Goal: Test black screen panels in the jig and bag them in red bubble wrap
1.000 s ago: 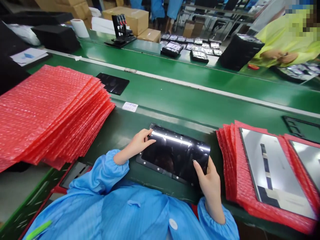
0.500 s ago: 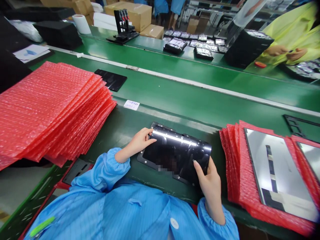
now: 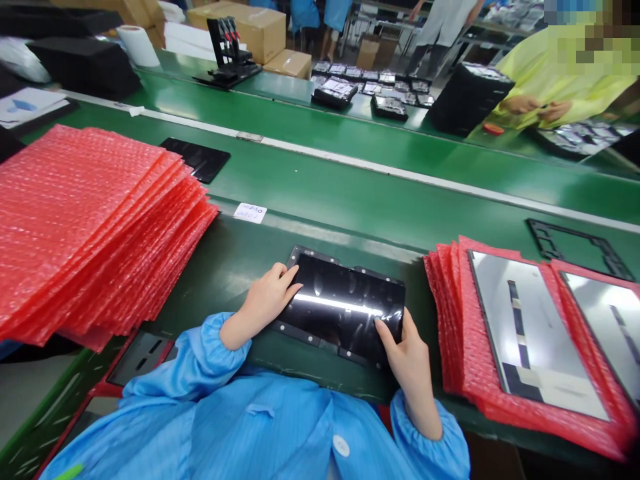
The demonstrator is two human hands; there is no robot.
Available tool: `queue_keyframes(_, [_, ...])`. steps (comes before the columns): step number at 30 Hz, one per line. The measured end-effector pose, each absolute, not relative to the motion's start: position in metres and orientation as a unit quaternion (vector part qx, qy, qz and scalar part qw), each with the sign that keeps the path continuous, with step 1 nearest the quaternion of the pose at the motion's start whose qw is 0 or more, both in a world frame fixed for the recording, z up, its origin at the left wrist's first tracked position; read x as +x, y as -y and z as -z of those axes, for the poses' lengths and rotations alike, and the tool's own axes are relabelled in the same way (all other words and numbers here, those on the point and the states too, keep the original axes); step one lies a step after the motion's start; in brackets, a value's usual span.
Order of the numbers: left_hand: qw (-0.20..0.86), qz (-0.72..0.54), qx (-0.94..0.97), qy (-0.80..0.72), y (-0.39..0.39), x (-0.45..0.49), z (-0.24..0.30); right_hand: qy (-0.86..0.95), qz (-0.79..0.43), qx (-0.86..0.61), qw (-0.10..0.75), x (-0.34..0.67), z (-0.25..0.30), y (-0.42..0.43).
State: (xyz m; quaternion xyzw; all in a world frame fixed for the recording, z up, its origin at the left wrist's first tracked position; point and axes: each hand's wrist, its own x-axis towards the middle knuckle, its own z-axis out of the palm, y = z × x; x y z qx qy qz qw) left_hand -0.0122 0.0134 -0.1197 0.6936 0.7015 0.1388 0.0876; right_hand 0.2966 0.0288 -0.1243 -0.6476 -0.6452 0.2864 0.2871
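A glossy black display panel (image 3: 345,303) with a screw-holed frame lies on the dark green bench in front of me. My left hand (image 3: 267,293) grips its left edge, thumb on the glass. The panel's right near corner sits in my right hand (image 3: 407,353), thumb on top and fingers underneath. Both arms wear blue sleeves.
A tall stack of red bubble-wrap bags (image 3: 85,220) fills the left. Red bags with mirror-like panels (image 3: 530,333) on top lie at the right. A black panel (image 3: 197,159), a white label (image 3: 250,213) and a black frame (image 3: 575,247) rest on the green conveyor (image 3: 380,193). A person in yellow (image 3: 565,73) works across it.
The panel has tilted a little in my hands, so the bright reflection slid from its far edge to its middle. The view shifted slightly to the right.
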Motion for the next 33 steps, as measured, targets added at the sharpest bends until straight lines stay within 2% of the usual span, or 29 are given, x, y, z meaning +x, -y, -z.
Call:
queue_keyframes(4, [0.086, -0.126, 0.694, -0.704, -0.014, -0.012, 0.121, 0.662, -0.272, -0.655, 0.242, 0.297, 0.12, -0.034])
queue_keyframes(7, [0.084, -0.114, 0.698, -0.702, -0.015, -0.013, 0.119, 0.685, -0.244, -0.664, 0.173, 0.298, 0.117, -0.037])
queue_keyframes(11, [0.066, -0.079, 0.706, -0.701, -0.018, -0.012, 0.112, 0.728, -0.111, -0.674, 0.054, 0.301, 0.114, -0.04])
queue_keyframes(13, [0.055, -0.063, 0.712, -0.698, -0.019, -0.011, 0.108, 0.766, -0.047, -0.638, 0.061, 0.303, 0.113, -0.043])
queue_keyframes(16, [0.028, -0.058, 0.723, -0.688, -0.021, -0.011, 0.105, 0.825, -0.012, -0.553, 0.115, 0.303, 0.11, -0.046])
queue_keyframes(24, [-0.049, -0.065, 0.774, -0.628, -0.023, -0.029, 0.116, 0.836, -0.096, -0.532, 0.093, 0.309, 0.094, -0.047])
queue_keyframes(29, [0.011, -0.063, 0.82, -0.569, -0.016, -0.046, 0.133, 0.85, -0.123, -0.511, 0.039, 0.316, 0.094, -0.044])
queue_keyframes(33, [0.073, -0.051, 0.808, -0.583, -0.014, -0.054, 0.141, 0.851, -0.096, -0.515, 0.032, 0.317, 0.097, -0.042])
